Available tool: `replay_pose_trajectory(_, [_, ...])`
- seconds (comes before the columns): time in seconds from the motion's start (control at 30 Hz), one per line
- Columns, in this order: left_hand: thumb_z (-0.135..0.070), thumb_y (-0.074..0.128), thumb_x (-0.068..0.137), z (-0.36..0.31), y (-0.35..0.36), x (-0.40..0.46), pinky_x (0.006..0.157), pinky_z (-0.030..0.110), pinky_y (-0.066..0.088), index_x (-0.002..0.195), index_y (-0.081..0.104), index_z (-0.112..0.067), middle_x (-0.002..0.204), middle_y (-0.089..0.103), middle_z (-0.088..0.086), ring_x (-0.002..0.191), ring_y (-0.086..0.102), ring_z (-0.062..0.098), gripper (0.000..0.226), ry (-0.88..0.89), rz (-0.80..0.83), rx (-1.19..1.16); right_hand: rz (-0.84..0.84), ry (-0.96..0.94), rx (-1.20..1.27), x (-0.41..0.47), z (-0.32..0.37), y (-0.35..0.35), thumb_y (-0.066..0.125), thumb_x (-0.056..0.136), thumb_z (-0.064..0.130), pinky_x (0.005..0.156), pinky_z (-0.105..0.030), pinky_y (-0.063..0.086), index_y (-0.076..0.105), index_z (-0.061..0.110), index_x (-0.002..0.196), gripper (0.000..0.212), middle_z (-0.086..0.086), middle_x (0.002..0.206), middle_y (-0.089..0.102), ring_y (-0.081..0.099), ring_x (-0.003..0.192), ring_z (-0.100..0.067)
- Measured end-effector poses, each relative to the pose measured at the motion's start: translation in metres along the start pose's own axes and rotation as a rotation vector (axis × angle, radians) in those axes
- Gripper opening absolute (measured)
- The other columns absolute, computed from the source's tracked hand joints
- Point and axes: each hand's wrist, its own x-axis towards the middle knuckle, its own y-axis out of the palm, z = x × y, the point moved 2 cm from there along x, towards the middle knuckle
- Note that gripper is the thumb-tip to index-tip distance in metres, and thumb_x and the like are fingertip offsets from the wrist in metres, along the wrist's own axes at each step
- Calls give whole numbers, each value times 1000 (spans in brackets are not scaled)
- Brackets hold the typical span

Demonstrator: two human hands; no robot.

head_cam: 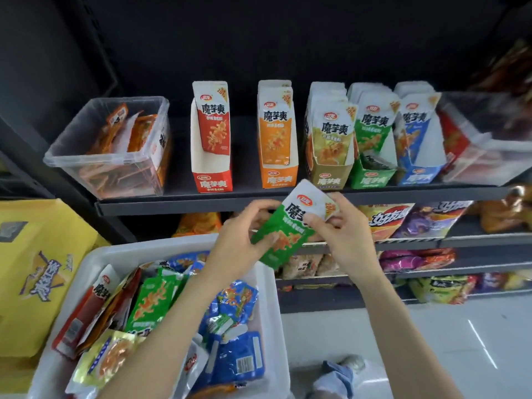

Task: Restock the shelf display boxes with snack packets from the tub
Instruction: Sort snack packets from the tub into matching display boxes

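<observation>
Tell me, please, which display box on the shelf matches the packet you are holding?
The green display box, fourth from the left, between the gold and blue ones; only it shares the green of the packet.

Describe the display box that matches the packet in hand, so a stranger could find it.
On the dark upper shelf stand five upright display boxes. Count from the left to the fourth, the green display box. It alone is green, between an olive-gold box and a blue one.

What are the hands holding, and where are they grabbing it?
Both hands hold one green snack packet. The left hand pinches its lower green part, and the right hand pinches its white top end.
</observation>
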Motion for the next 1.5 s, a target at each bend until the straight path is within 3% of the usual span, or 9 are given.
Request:
replay_pose_trajectory(0.13, [-14,68,86,-15,28,44,85,20,49,119,55,-26,104,67,-14,98,62,3,37,119,-103,11,-361,-105,-10,9,8,-74,67,88,11,64,-14,54,58,26,99,20,18,90,68,67,76,3])
replay_pose_trajectory(0.23, [-23,63,89,-25,52,78,91,23,46,123,55,-24,114,64,-11,108,57,5,34,200,-75,188,-513,-192,-59,26,4,-120,67,89,14,71,-20,55,59,32,98,21,15,91,69,68,81,-4])
replay_pose_trajectory(0.4, [-27,58,90,-40,101,131,95,36,38,124,58,-22,120,62,-3,115,51,21,34,393,-79,609,-496,-290,-346,90,-5,-156,64,91,12,64,-3,39,58,13,96,7,19,78,54,53,70,11])
replay_pose_trajectory(0.63, [-28,75,76,-39,132,175,82,36,29,87,75,-21,91,69,-7,94,49,23,13,539,-159,932,-217,-338,-697,177,-30,-160,69,85,9,70,-21,42,65,2,109,26,-12,103,57,56,73,-21])
replay_pose_trajectory(0.87, [-27,72,80,-36,129,173,86,39,37,84,75,-21,96,69,-6,96,56,26,8,494,-87,883,-268,-277,-618,192,-33,-146,69,84,6,76,-36,56,50,13,128,48,-11,126,42,51,75,-8])
replay_pose_trajectory(1.1, [-32,53,88,-43,105,152,83,37,39,101,70,-23,102,68,-7,103,54,20,24,467,-168,686,-447,-384,-508,120,-25,-129,66,85,6,75,-25,50,58,9,117,33,-6,113,52,57,94,-22])
replay_pose_trajectory(1.23, [-29,53,92,-38,61,103,83,27,42,101,68,-19,98,64,-14,94,59,12,20,376,-364,363,-244,-304,-321,59,-8,-83,64,89,13,72,-21,51,60,16,114,25,4,98,61,60,87,-8])
replay_pose_trajectory(1.37, [-27,49,92,-10,5,22,65,20,44,92,62,-25,70,58,-20,66,57,6,12,213,-559,93,221,-232,-296,8,-10,-9,65,88,12,72,-24,53,64,17,106,18,6,87,68,63,80,-6])
replay_pose_trajectory(1.5, [-46,47,86,41,-41,-52,55,23,43,85,62,-31,63,59,-9,56,54,7,22,-85,-489,287,503,-263,-411,-20,-29,63,60,88,17,72,-34,53,65,21,102,16,7,90,67,62,81,-11])
